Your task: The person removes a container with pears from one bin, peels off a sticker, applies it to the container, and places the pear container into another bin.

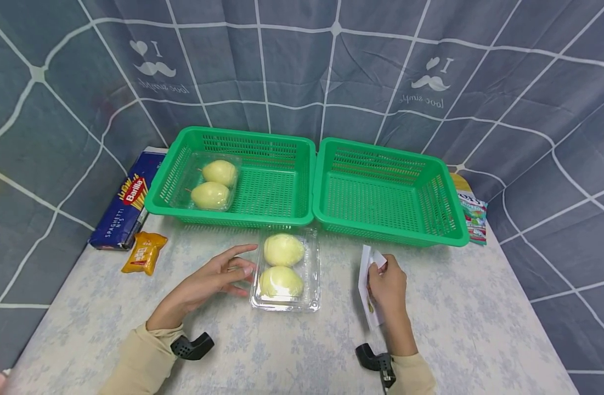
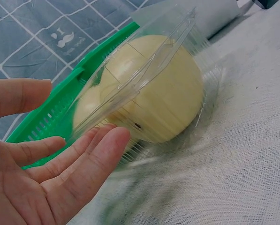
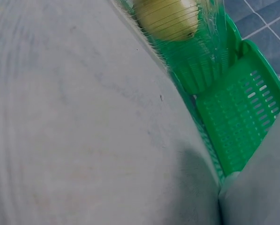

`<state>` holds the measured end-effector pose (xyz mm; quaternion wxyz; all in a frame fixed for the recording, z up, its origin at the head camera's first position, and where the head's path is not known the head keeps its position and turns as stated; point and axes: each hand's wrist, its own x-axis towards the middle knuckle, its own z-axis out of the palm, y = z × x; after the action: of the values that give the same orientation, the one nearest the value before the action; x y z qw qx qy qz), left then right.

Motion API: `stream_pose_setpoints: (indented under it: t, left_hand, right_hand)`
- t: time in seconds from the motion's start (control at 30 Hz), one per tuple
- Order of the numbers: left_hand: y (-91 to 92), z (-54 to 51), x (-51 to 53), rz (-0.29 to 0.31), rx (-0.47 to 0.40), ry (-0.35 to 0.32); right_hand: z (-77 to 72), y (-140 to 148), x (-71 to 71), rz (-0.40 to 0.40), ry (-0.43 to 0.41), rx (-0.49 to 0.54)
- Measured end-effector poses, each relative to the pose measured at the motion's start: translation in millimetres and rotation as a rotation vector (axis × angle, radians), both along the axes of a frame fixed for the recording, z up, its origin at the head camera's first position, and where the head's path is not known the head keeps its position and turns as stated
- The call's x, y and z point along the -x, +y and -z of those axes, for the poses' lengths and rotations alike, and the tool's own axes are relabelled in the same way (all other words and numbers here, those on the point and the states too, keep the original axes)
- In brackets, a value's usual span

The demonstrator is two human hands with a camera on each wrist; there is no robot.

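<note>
A clear plastic box (image 1: pixel 310 274) with two pale yellow fruits (image 1: pixel 283 250) lies in front of the green baskets. Beside its left edge is my left hand (image 1: pixel 210 282), fingers spread and relaxed, at or very near the box; in the left wrist view the fingertips overlap the plastic (image 2: pixel 163 61) and whether they touch is unclear. To the right of the box, my right hand (image 1: pixel 391 288) pinches a white card or packet (image 1: pixel 365 280), held on edge. In the right wrist view only a pale surface (image 3: pixel 261 187) at the lower right shows, no fingers.
The left green basket (image 1: pixel 232 219) holds another clear box with two yellow fruits (image 1: pixel 219 173). Next to it stands the right green basket (image 1: pixel 390 235). A blue spaghetti box (image 1: pixel 115 222) and an orange packet (image 1: pixel 145 253) lie at left; colourful packets (image 1: pixel 474 216) lie at right.
</note>
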<state>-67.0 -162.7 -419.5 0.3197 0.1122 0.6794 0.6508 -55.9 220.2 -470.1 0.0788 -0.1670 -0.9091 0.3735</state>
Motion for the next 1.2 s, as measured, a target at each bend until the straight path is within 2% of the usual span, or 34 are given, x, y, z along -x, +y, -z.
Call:
stream_pose_setpoints:
  t: [0.23, 0.5, 0.6, 0.77, 0.87, 1.0, 1.1, 1.2]
  left_hand:
    - [2.2, -0.2, -2.0, -0.018, 0.042, 0.028]
    - [5.3, -2.3, -3.3, -0.02, 0.081, 0.063]
    - [5.5, -2.1, -3.0, -0.018, 0.08, 0.067]
    - [6.0, -1.8, -2.4, -0.018, 0.077, 0.064]
    - [5.9, -1.7, -2.7, -0.021, 0.083, 0.066]
    - [6.0, -2.6, -3.6, -0.022, 0.09, 0.07]
    - [6.5, -5.2, -5.1, -0.053, 0.107, 0.094]
    - [9.8, -10.2, -8.1, -0.156, 0.155, 0.211]
  right_hand:
    - [0.1, -1.2, -0.9, 0.032, -0.015, 0.014]
    - [-1.4, -1.1, -2.1, 0.038, -0.052, 0.137]
    - [-1.7, 0.7, -2.6, 0.038, -0.043, 0.192]
    - [-3.1, 7.3, -5.2, 0.029, -0.047, 0.364]
    - [-4.4, 11.7, -6.7, 0.02, -0.071, 0.443]
    - [-10.3, 15.5, -10.9, 0.022, -0.116, 0.497]
    - [-20.1, 15.0, -16.1, 0.018, -0.107, 0.533]
    - [-34.1, 9.4, -21.6, -0.022, -0.063, 0.549]
